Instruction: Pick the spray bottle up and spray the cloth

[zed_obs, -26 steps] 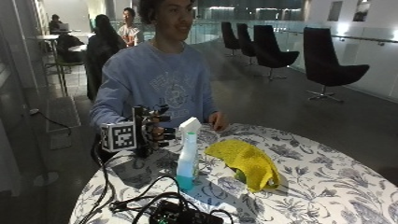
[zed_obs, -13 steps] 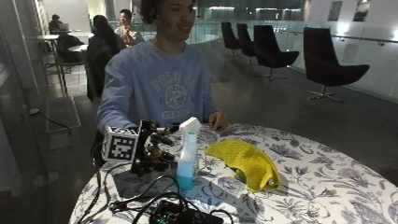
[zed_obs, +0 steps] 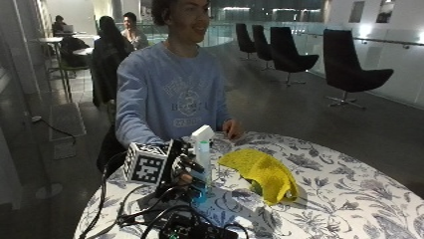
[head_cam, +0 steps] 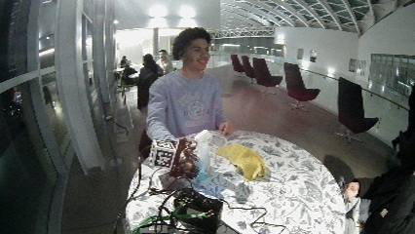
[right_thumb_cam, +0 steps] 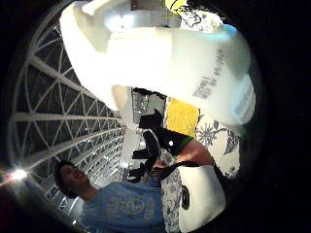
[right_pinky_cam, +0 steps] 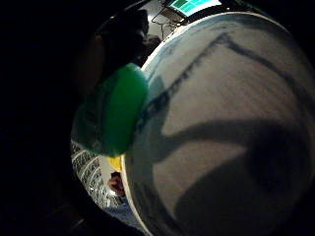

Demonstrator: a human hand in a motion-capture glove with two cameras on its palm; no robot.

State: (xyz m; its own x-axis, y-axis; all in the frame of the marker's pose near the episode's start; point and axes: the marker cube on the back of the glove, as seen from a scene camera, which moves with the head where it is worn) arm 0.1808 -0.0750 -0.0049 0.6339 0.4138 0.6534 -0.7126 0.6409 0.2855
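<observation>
A spray bottle [zed_obs: 201, 162] with a white head and a clear bluish body stands upright on the round table with the floral cloth [zed_obs: 344, 199]. My gloved right hand [zed_obs: 181, 173] is against its lower body from the side, fingers curled round it. The bottle's body [right_pinky_cam: 221, 128] fills the little finger side palm view, and its white head [right_thumb_cam: 165, 63] looms in the thumb side palm view. A crumpled yellow cloth [zed_obs: 262, 172] lies on the table just beyond the bottle [head_cam: 202, 155], apart from it. The bare left hand [zed_obs: 232, 130] rests at the table's far edge.
Black cables and a black device [zed_obs: 189, 226] lie at the table's near edge in front of my hand. A green rounded thing [right_pinky_cam: 115, 115] shows beside the bottle. Floral table surface stretches out past the cloth [head_cam: 241, 161].
My right hand has come down and across to the bottle's lower body and curled round it. The bottle and the yellow cloth have stayed in place.
</observation>
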